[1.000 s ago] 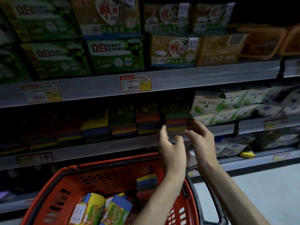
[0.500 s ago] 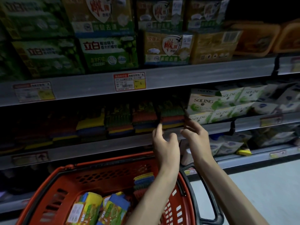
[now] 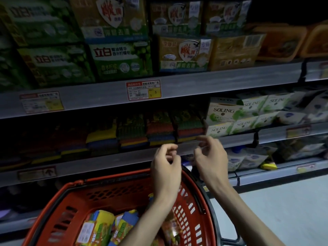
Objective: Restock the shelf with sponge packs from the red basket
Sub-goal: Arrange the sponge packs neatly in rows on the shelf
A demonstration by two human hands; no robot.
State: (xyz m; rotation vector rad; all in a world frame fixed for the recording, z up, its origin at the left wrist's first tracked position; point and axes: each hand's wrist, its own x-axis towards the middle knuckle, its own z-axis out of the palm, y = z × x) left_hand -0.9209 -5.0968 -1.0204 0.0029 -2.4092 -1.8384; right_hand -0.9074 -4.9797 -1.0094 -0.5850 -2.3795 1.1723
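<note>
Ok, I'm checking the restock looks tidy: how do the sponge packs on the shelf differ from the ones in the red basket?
The shelf packs stand upright, side by side in a row; the basket packs lie tilted and loose in the red basket. The shelf packs sit in deep shadow; the basket packs are better lit, labels showing. Both show yellow and blue sponges.

We read "SOLING" on the white-green boxes (image 3: 223,112) at 3 o'clock, "立白" on the green packs (image 3: 120,57) at 11 o'clock, and "5" on the price tag (image 3: 143,90) at 12 o'clock.
</note>
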